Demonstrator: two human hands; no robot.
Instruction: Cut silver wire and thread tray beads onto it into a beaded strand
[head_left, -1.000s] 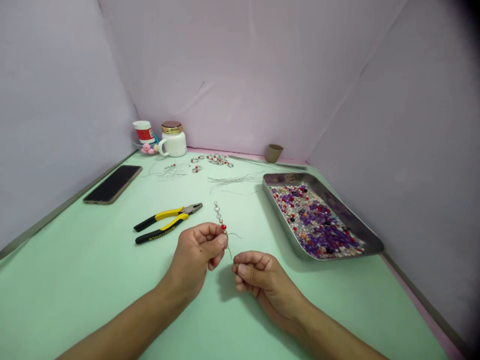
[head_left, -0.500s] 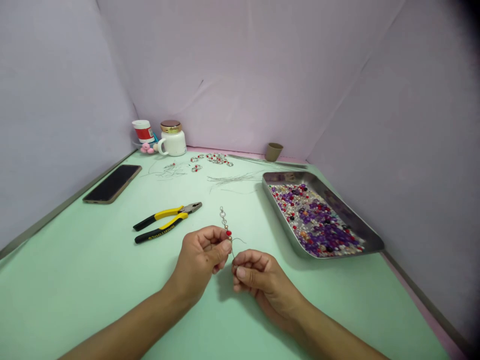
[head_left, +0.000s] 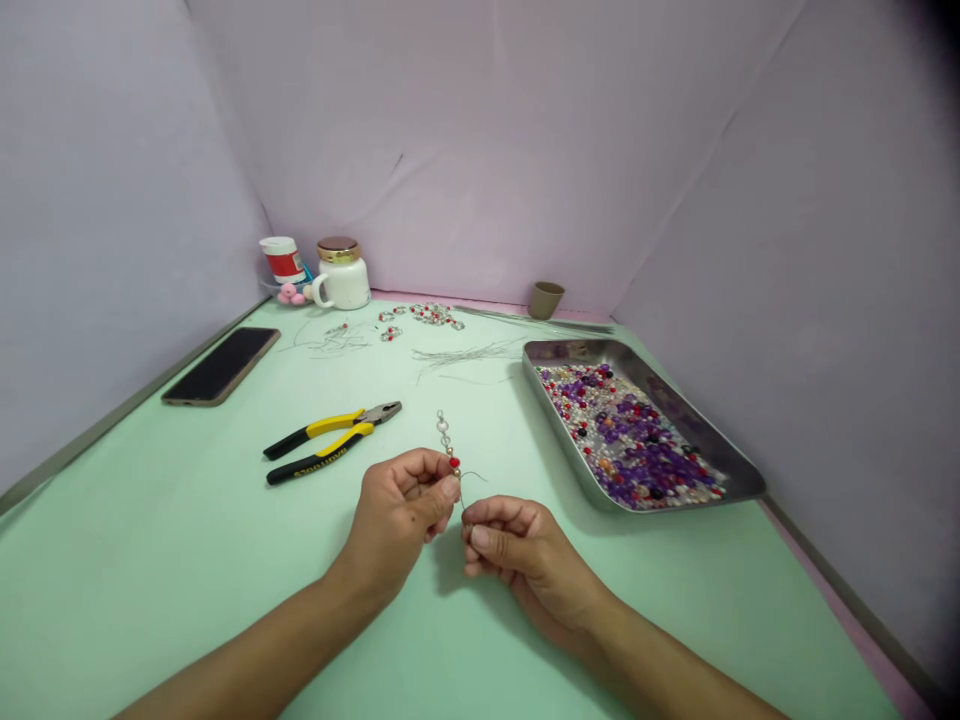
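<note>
From the head camera, a metal tray (head_left: 739,478) stands on the right of the green table (head_left: 150,560). It is filled with many small beads (head_left: 630,445), mostly purple, with red, white and black ones among them. At the far left corner there is a white jar (head_left: 343,280) with a gold lid, and just beside it a red and white cup (head_left: 282,260); what is inside them I cannot tell. A small brown cup (head_left: 547,299) stands by the far wall.

The left hand (head_left: 401,515) pinches a short beaded wire (head_left: 447,445) between thumb and finger, with the beaded part standing up above the fingers. The right hand (head_left: 517,555) is closed narrowly on the thin lower end of the same wire. Yellow pliers (head_left: 330,442) lie to the left, and a phone (head_left: 221,365) further left.

Compared with half a second ago, the hands are a little closer together and the wire is almost in the same place.
</note>
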